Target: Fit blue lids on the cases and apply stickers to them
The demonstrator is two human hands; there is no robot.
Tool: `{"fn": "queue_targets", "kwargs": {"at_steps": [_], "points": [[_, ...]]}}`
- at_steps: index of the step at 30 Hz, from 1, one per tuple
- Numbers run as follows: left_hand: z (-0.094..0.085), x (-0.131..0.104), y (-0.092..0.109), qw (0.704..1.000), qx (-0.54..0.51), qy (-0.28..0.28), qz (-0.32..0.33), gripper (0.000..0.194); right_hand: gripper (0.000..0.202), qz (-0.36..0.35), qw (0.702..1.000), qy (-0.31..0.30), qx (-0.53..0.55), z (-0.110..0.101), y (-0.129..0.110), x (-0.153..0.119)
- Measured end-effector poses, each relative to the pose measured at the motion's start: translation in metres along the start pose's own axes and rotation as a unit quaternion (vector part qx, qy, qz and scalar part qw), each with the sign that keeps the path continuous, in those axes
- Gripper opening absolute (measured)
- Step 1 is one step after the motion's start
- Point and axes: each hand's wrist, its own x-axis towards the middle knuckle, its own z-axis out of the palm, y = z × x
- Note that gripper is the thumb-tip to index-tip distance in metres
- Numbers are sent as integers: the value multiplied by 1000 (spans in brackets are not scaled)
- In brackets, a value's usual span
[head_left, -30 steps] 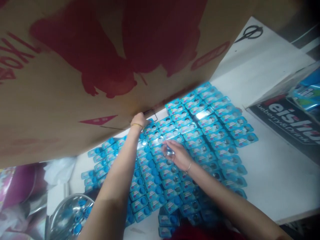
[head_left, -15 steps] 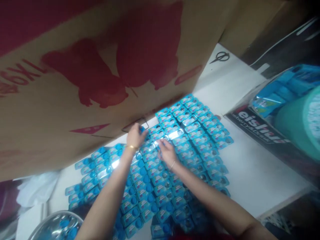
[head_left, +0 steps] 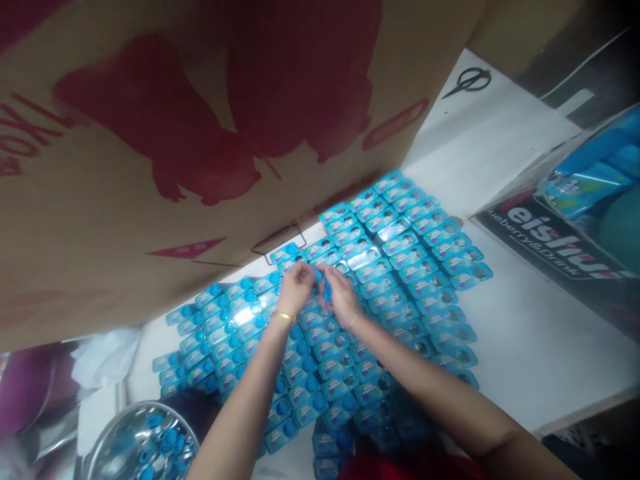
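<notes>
Rows of flat blue packs [head_left: 397,257] with printed fronts cover the white table. Those on the left carry round blue caps at one end; many on the right show a dark round spot there. Over the middle rows, my two hands almost meet. My right hand [head_left: 343,297] is closed, with a small blue cap [head_left: 327,290] between its fingers. My left hand [head_left: 297,288], wearing a gold bracelet, has its fingertips pinched beside that cap. Blue shows at those fingertips, but blur hides what they hold.
A large printed cardboard box [head_left: 200,133] stands along the far side. At lower left, a metal bowl [head_left: 103,443] contains loose blue caps. A dark open carton [head_left: 540,237] with blue packages sits at right. Scissors [head_left: 473,80] lie at the back; a white plastic bag [head_left: 107,357] is at left.
My left hand has left the pack near the box and come right and slightly down, close to my right hand. A blue cap now shows in my right fingers. The view has shifted.
</notes>
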Motion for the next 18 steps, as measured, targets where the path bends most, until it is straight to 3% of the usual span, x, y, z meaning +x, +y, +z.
{"fn": "queue_targets", "kwargs": {"at_steps": [2, 4, 8, 11, 14, 18], "points": [[-9, 17, -1, 992, 111, 64, -10, 8, 43, 32, 997, -39, 66, -4, -6, -3], [-17, 33, 1, 968, 236, 84, -32, 8, 46, 52, 989, -76, 112, -8, -10, -6], [-28, 59, 12, 908, 408, 6, -97, 17, 53, 93, 979, -126, 127, -18, -13, -11], [-32, 74, 17, 870, 469, -61, -139, 33, 54, 97, 982, -133, 88, -21, -10, -14], [-36, 84, 19, 850, 496, -94, -148, 45, 55, 81, 988, -125, 38, -19, -9, -20], [-34, 70, 25, 856, 503, -35, -116, 39, 63, 67, 994, -90, -5, -14, -9, -25]]}}
